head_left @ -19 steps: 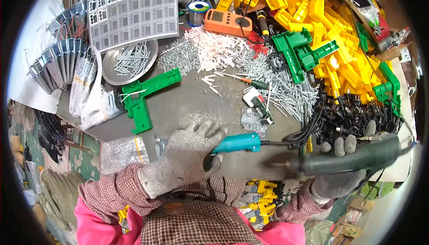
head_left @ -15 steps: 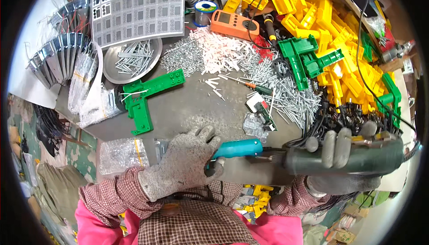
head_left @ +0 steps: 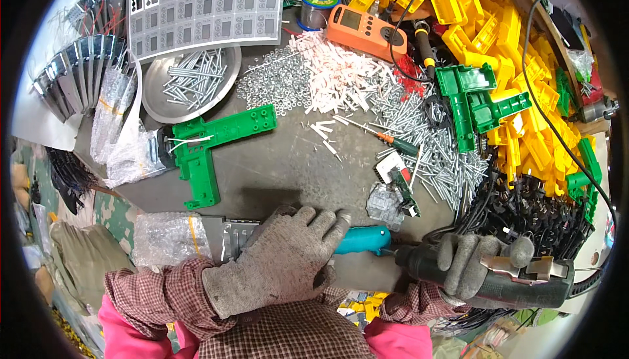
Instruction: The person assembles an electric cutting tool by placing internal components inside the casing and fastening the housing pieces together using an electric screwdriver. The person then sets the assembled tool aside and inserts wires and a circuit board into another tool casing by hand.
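Note:
My left hand [head_left: 282, 261], in a grey glove, is wrapped round a teal handle [head_left: 363, 240] lying across the near side of the table. Left of that hand a flat metal piece [head_left: 236, 238] shows, its far end in bubble wrap [head_left: 169, 241]; the join is hidden under the glove. My right hand [head_left: 468, 264], gloved too, grips a black electric screwdriver [head_left: 426, 267] held sideways. Its tip points left and is at the handle's right end; whether it touches a screw cannot be made out.
A green plastic shell [head_left: 203, 182] lies left of centre, near a metal dish [head_left: 151, 90] of screws. Loose nuts [head_left: 272, 84], white sleeves [head_left: 331, 77] and screws [head_left: 452, 169] heap beyond. An orange multimeter [head_left: 367, 31], yellow shells [head_left: 511, 31] and black plugs [head_left: 531, 221] stand right.
The electric screwdriver has moved left, and its tip has come up to the teal handle's end. My left hand still holds the handle. The whole view has shifted slightly.

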Demonstrator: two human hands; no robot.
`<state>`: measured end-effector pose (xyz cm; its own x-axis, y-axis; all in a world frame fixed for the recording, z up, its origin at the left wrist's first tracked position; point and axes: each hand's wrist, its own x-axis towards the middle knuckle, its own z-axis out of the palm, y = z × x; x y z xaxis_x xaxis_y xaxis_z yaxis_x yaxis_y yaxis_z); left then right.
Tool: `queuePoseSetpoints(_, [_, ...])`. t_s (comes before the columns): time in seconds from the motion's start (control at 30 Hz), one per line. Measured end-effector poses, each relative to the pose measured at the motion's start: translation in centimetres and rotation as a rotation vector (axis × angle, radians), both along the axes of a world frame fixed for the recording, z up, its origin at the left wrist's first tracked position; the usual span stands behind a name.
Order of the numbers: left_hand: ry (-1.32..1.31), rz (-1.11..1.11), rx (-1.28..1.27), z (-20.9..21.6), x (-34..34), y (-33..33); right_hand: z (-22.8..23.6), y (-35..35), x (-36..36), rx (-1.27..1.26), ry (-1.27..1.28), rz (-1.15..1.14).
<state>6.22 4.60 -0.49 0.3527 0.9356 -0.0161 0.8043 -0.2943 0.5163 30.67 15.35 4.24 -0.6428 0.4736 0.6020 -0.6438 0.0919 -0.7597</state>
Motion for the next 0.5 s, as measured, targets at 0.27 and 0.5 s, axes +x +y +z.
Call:
queuePoseSetpoints(0.27, [-0.013, -0.133, -0.124, -0.1, 0.9, 1.8, -1.1, 0.2, 0.8, 0.0, 0.006, 0.023])
queuePoseSetpoints(0.5, [-0.009, -0.094, -0.222, -0.1, 1.1, 1.7, -1.3, -0.1, 1.4, -0.003, 0.021, 0.028])
